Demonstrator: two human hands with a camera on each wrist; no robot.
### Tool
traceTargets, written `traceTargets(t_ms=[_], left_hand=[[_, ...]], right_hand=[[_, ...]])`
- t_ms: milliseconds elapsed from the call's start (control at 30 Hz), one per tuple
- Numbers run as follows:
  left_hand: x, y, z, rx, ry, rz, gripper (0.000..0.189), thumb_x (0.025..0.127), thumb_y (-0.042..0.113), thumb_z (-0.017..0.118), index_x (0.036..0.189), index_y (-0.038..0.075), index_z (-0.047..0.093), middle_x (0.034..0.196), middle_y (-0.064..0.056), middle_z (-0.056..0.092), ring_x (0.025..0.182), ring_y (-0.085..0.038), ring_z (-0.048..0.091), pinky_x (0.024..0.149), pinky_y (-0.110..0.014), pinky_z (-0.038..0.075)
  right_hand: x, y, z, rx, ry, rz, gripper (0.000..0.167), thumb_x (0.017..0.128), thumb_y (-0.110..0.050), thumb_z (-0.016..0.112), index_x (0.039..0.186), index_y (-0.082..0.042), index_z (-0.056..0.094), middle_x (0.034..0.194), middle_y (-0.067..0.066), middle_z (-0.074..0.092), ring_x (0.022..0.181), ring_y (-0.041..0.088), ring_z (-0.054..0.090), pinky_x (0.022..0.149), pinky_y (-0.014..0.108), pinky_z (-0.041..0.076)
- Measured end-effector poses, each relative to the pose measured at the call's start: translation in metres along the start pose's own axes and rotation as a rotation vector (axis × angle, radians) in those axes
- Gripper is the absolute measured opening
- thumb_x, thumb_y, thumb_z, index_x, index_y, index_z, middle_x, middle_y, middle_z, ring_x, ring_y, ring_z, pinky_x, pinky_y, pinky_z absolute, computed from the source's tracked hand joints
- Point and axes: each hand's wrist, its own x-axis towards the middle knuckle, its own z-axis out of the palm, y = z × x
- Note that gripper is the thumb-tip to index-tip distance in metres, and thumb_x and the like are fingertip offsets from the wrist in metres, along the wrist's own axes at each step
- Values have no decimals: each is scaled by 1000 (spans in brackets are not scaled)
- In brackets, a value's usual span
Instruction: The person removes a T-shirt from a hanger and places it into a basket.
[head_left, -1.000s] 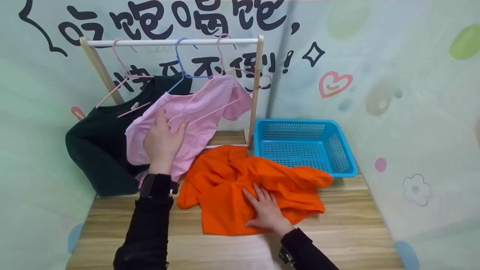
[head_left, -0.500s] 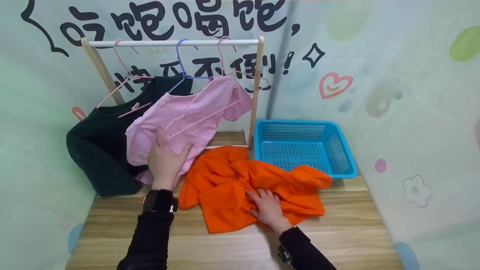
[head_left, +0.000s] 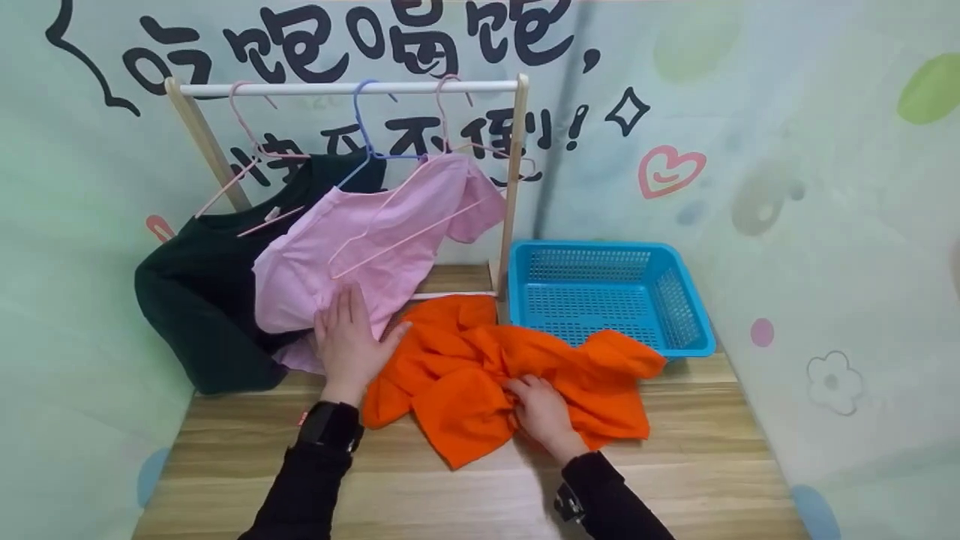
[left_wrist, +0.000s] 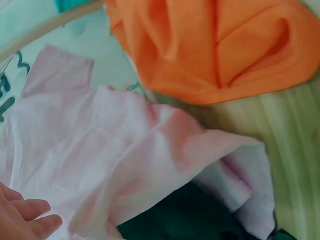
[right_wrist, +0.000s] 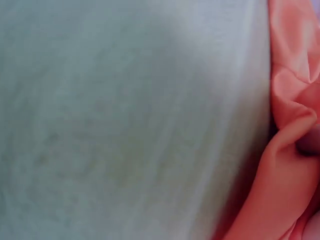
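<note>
In the head view my left hand (head_left: pixel 352 352) is held with fingers straight at the lower part of a pink T-shirt (head_left: pixel 382 217); whether it touches the cloth is hard to tell. That shirt hangs slanted on a pink hanger (head_left: pixel 442 120). Behind it to the left, a dark green sweatshirt (head_left: pixel 202 300) hangs on another pink hanger (head_left: pixel 244 124). My right hand (head_left: pixel 544 412) pinches a crumpled orange garment (head_left: pixel 465 405) lying on the table, the cloth gathered at the fingertips. The left wrist view shows the orange garment (left_wrist: pixel 215 50) beside the pink T-shirt's hem (left_wrist: pixel 200 155).
A blue plastic basket (head_left: pixel 694 322) stands behind the orange garment, to the right of a small rack with a white rail (head_left: pixel 315 88) and wooden posts. A blue hanger (head_left: pixel 361 120) is on the rail. The wooden table (head_left: pixel 420 510) meets printed walls at the sides and back.
My left hand has drawn down the pink T-shirt toward me and slightly right. The right hand has gone from lying spread on the orange garment to pinching it, bunching its middle and turning its corner.
</note>
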Motion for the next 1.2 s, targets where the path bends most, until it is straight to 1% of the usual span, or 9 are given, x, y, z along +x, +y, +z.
traceTargets(t_ms=[200, 300, 400, 467, 667, 800, 933, 1033, 1200], left_hand=[[-13, -2, 5, 15, -39, 30, 105, 83, 70, 62, 152, -2, 30, 154, -24, 34, 141, -41, 31, 114, -62, 10], [-18, -3, 7, 23, -53, 49, 105, 82, 71, 62, 152, -3, 31, 155, -24, 33, 141, -42, 30, 113, -63, 11], [-22, -4, 9, 30, -68, 66, 105, 82, 70, 62, 151, -2, 32, 155, -23, 33, 142, -42, 29, 113, -64, 11], [-25, -3, 8, 36, -96, 67, 104, 83, 70, 61, 152, -1, 31, 155, -23, 32, 142, -42, 28, 113, -64, 10], [-33, -6, 8, 48, -147, 74, 103, 83, 67, 64, 152, -2, 31, 155, -24, 31, 144, -41, 24, 112, -66, 9], [-35, -9, 4, 57, -131, 92, 102, 82, 65, 67, 151, -2, 33, 153, -25, 34, 143, -41, 26, 112, -66, 12], [-34, -12, -7, 33, -97, 102, 100, 81, 60, 70, 150, -3, 34, 152, -27, 36, 142, -42, 27, 112, -64, 15], [-29, -16, -17, 14, -39, 129, 97, 82, 57, 69, 149, -4, 35, 150, -29, 36, 141, -44, 28, 110, -63, 20], [-19, -24, -32, 4, 104, 155, 90, 86, 55, 63, 147, -7, 37, 149, -30, 38, 140, -44, 31, 108, -63, 26]], right_hand=[[9, -3, -22, 113, 5, 56, 31, 89, -2, 70, 116, -18, 69, 108, 5, 59, 96, 27, 58, 86, 42, 53], [17, -6, -38, 159, 35, 49, 30, 89, 0, 70, 113, -18, 69, 108, 4, 58, 96, 26, 58, 88, 42, 52], [28, -8, -57, 191, 116, 19, 31, 87, 5, 69, 109, -17, 70, 105, 4, 58, 93, 25, 59, 85, 40, 52], [38, -9, -73, 210, 172, 9, 32, 85, 7, 68, 108, -16, 70, 104, 5, 59, 92, 26, 60, 83, 40, 52], [68, -4, -125, 272, 299, 41, 31, 83, 9, 65, 107, -10, 71, 107, 9, 61, 99, 29, 60, 87, 42, 50], [82, 6, -159, 327, 383, 74, 28, 84, 8, 63, 106, -7, 71, 109, 11, 62, 103, 28, 58, 92, 42, 46], [90, 16, -192, 361, 471, 96, 24, 88, 6, 62, 107, -4, 71, 108, 13, 63, 103, 28, 57, 93, 42, 45], [93, 24, -213, 375, 535, 136, 21, 90, 4, 62, 109, -2, 70, 107, 14, 63, 102, 28, 56, 91, 40, 44], [98, 34, -243, 429, 669, 229, 19, 95, -4, 63, 113, -2, 67, 107, 11, 58, 102, 20, 53, 89, 28, 42]])
